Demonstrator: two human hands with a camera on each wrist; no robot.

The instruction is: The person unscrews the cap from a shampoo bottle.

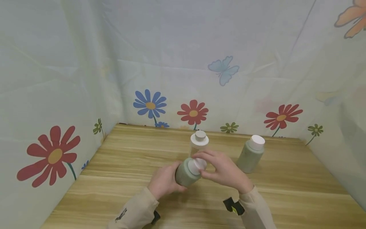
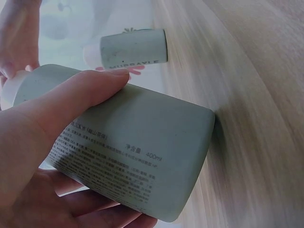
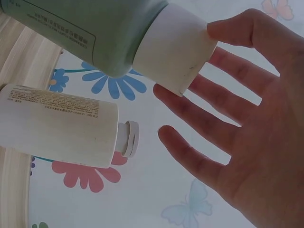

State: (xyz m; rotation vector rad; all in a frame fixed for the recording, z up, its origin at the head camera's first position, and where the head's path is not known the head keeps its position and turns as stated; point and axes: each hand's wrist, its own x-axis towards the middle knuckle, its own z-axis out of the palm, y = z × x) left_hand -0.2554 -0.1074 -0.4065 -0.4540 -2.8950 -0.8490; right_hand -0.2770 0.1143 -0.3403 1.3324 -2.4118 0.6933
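Note:
My left hand (image 1: 164, 179) grips a pale green bottle (image 1: 184, 174) around its body, thumb on one side and fingers on the other. The left wrist view shows small printed text and "400ml" on this bottle (image 2: 142, 133), which leans over. Its white cap (image 3: 173, 47) is on the bottle's neck. Thumb and fingertips of my right hand (image 3: 266, 128) pinch that cap, and the little finger stays apart from it. Just behind the held bottle stands a white bottle (image 1: 199, 140) with a narrower cap (image 3: 130, 138).
Another green bottle (image 1: 250, 157) with a white cap stands upright to the right on the wood-grain table (image 1: 125, 149). Behind and beside the table hangs a pale cloth (image 1: 171, 47) printed with flowers and butterflies.

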